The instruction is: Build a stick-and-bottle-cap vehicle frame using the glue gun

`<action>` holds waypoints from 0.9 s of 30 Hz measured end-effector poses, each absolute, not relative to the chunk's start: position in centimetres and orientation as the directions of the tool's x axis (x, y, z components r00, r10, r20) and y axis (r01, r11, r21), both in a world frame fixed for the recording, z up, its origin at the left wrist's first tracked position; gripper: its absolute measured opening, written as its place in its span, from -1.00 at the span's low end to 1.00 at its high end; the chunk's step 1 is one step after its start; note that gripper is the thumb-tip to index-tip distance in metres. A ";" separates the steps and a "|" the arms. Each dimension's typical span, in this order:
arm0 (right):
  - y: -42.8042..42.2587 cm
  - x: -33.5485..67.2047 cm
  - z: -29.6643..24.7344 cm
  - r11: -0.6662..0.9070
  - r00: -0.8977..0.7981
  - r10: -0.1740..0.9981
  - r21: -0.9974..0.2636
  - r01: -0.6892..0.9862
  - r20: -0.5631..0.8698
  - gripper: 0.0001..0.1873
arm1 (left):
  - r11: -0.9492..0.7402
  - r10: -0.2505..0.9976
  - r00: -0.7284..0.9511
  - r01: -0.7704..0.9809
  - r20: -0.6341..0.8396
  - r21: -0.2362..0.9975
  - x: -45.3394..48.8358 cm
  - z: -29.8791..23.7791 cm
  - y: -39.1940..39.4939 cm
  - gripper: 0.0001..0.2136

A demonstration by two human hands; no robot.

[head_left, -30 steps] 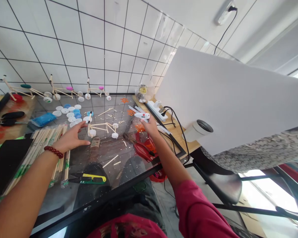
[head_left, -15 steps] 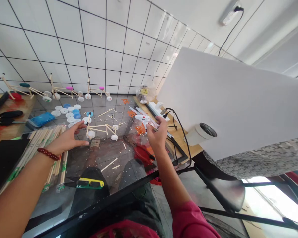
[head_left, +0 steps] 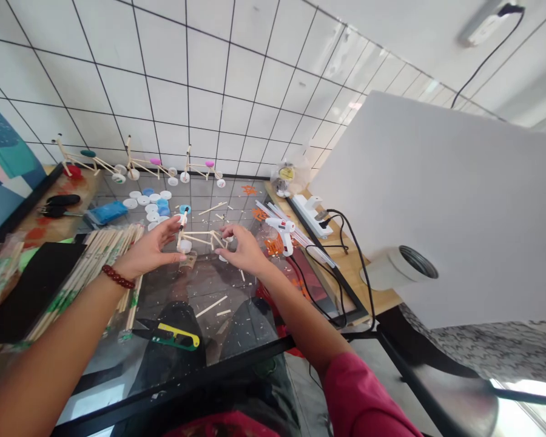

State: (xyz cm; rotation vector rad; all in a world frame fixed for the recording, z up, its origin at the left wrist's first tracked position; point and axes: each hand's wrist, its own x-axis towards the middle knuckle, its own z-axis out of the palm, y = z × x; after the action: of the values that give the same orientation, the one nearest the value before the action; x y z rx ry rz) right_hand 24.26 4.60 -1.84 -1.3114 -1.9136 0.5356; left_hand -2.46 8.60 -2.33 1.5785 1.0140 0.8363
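Observation:
A small tricycle model made of thin wooden sticks, with white bottle-cap wheels, stands on the glass tabletop between my hands. My left hand is at its front end, thumb and fingers apart on either side of the front wheel. The fingertips are close to the dark-tipped handlebar; whether they touch it I cannot tell. At the rear wheels, my right hand has its thumb and fingers parted around the back end, partly hiding it. A white glue gun lies to the right, beside clear glue sticks.
Three similar tricycle models line the wall. Bottle caps, a blue packet and bagged wooden sticks are at the left. Yellow-green snips lie in front. A power strip with black cables stands right, near a white board.
My right hand has left the glue gun, which now lies on the table, and moved left to the tricycle model's rear. My left hand stays by the front. The view has shifted left.

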 end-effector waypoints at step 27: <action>5.4 24.7 -3.3 0.451 -0.219 0.893 -0.762 0.464 0.394 -0.95 | 0.046 0.936 0.338 0.151 -0.095 0.987 -1.9 -1.8 7.7 -0.24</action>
State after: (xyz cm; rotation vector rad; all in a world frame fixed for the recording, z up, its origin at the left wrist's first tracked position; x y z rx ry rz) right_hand 24.67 5.37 -3.28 -1.1491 -1.8479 0.6317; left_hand -1.87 7.71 -1.78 1.4034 1.0755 0.8245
